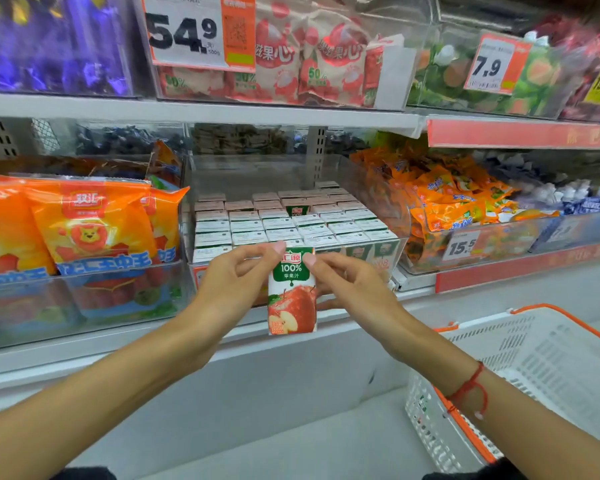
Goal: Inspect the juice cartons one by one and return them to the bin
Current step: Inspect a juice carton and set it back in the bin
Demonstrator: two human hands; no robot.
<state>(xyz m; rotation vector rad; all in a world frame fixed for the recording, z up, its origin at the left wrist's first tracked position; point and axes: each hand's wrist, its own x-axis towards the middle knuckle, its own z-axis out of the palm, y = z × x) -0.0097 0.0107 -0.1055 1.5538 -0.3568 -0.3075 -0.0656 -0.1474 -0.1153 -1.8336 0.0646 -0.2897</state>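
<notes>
A small apple juice carton point(292, 296), green on top with a red apple below, hangs upright in front of the shelf edge. My left hand point(238, 282) pinches its top left corner and my right hand point(352, 285) pinches its top right corner. Just behind it stands a clear plastic bin point(394, 252) packed with several rows of the same cartons point(281, 225), tops up. One slot near the back shows a green carton front point(296, 211) where a gap sits in the rows.
Orange sausage packs point(90, 226) fill the bin to the left, orange snack bags point(440, 202) the bin to the right. A white shopping basket point(534, 368) with orange handles sits at lower right. Price tags hang on the shelf above.
</notes>
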